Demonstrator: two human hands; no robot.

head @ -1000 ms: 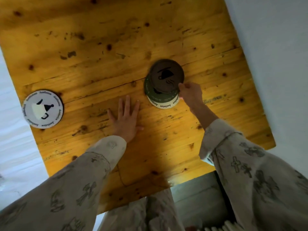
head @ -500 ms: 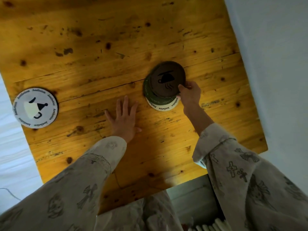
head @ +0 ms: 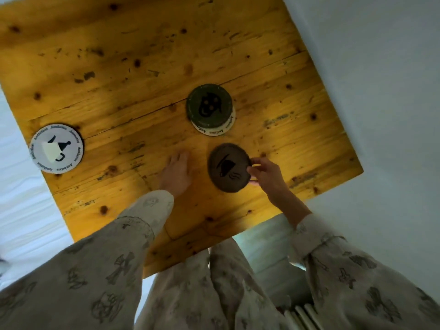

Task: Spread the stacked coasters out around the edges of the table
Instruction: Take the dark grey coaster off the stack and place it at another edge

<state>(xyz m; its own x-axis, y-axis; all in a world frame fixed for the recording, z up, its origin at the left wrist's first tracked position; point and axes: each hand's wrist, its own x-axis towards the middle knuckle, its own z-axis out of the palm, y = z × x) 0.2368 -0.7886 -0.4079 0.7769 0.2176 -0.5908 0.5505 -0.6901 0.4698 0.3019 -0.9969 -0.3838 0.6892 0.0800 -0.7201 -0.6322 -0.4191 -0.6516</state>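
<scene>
A brown coaster [head: 227, 167] with a black cup print is pinched at its right rim by my right hand [head: 266, 173], near the table's front edge. The remaining stack [head: 209, 108] sits mid-table, a dark green coaster with a face print on top and a white one [head: 215, 132] peeking out beneath. A single white coaster [head: 56, 148] with a cup print lies at the left edge. My left hand [head: 176, 172] rests flat on the wooden table [head: 119, 67], fingers apart, left of the brown coaster.
The table's right edge runs along a pale wall [head: 381, 91]. White bedding [head: 19, 210] lies off the left edge. My patterned sleeves and trousers [head: 202, 294] fill the bottom of the view, just past the table's near corner.
My right hand has lifted the brown coaster off the stack and drawn it toward me, uncovering the green coaster. The left hand has stayed flat on the table.
</scene>
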